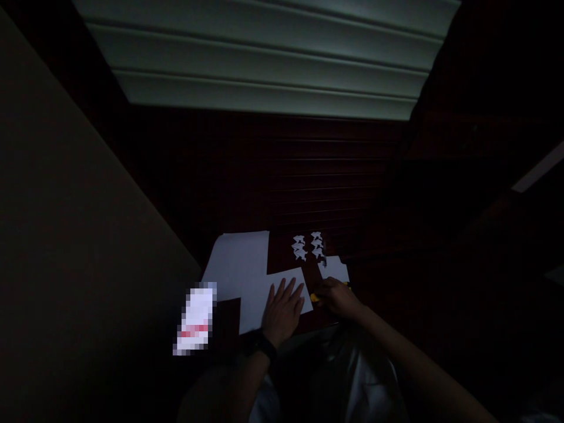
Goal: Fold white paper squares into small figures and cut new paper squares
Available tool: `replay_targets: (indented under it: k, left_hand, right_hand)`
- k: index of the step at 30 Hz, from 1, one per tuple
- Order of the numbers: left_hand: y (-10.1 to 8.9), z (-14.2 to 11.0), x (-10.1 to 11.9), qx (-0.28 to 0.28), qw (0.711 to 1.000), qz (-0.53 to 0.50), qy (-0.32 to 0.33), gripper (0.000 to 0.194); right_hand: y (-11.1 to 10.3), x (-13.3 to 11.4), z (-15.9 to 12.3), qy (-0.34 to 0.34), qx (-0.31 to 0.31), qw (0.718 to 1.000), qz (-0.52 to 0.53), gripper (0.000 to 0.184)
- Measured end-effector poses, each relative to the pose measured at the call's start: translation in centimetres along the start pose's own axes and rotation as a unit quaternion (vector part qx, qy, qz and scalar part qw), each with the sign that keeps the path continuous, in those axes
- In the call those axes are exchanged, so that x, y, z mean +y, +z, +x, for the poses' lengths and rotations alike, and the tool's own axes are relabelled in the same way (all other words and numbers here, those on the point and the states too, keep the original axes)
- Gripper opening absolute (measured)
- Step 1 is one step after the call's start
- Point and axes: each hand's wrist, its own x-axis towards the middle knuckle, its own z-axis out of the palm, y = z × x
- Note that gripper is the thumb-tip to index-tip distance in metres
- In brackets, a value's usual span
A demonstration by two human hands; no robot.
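Observation:
The scene is very dark. My left hand point(282, 310) lies flat with fingers spread on a large white sheet of paper point(244, 264) that has notches cut out of it. My right hand point(337, 296) is closed around a small yellow-handled tool point(315, 298), probably a cutter or scissors, at the sheet's right edge. A smaller white paper piece point(335, 268) lies just beyond my right hand. Several small white paper cut-outs point(307, 245) sit in two rows behind it on the dark table.
A blurred white card with a red stripe point(196, 320) lies left of the sheet. A dark wooden slatted surface point(326, 176) stretches beyond, with a pale ribbed panel point(264, 59) above. A plain wall point(66, 235) closes the left side.

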Motion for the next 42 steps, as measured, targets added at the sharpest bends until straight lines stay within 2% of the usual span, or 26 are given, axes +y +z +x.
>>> replay_targets:
  k: [5, 8, 13, 18, 26, 32, 42]
  left_hand:
    - [0.1, -0.3, 0.0, 0.007, 0.999, -0.03, -0.009, 0.045]
    - [-0.3, -0.2, 0.2, 0.021, 0.993, -0.114, -0.033, 0.043]
    - [-0.9, 0.0, 0.8, 0.03, 0.961, -0.259, -0.096, 0.04]
    - [-1.0, 0.1, 0.9, -0.006, 0.977, -0.192, -0.089, 0.042]
    - [-1.1, 0.3, 0.2, -0.007, 0.987, -0.155, -0.049, 0.044]
    - [-0.8, 0.2, 0.2, -0.025, 0.99, -0.125, -0.053, 0.044]
    - [-0.8, 0.1, 0.4, -0.015, 0.991, -0.121, -0.05, 0.047]
  right_hand:
    - [0.5, -0.5, -1.0, -0.002, 0.033, 0.999, 0.014, 0.026]
    - [0.5, -0.8, -1.6, -0.004, 0.036, 0.999, 0.017, 0.028]
    - [0.7, -1.1, -2.5, 0.0, 0.033, 0.999, 0.022, 0.023]
    - [1.1, -1.3, -2.8, 0.001, 0.035, 0.999, 0.022, 0.026]
    - [1.7, -1.5, -3.2, 0.014, 0.054, 0.998, 0.027, 0.028]
    - [1.7, -2.2, -3.5, 0.023, 0.063, 0.997, 0.024, 0.034]
    - [1.6, -2.9, -3.8, 0.052, 0.061, 0.997, 0.02, 0.031]
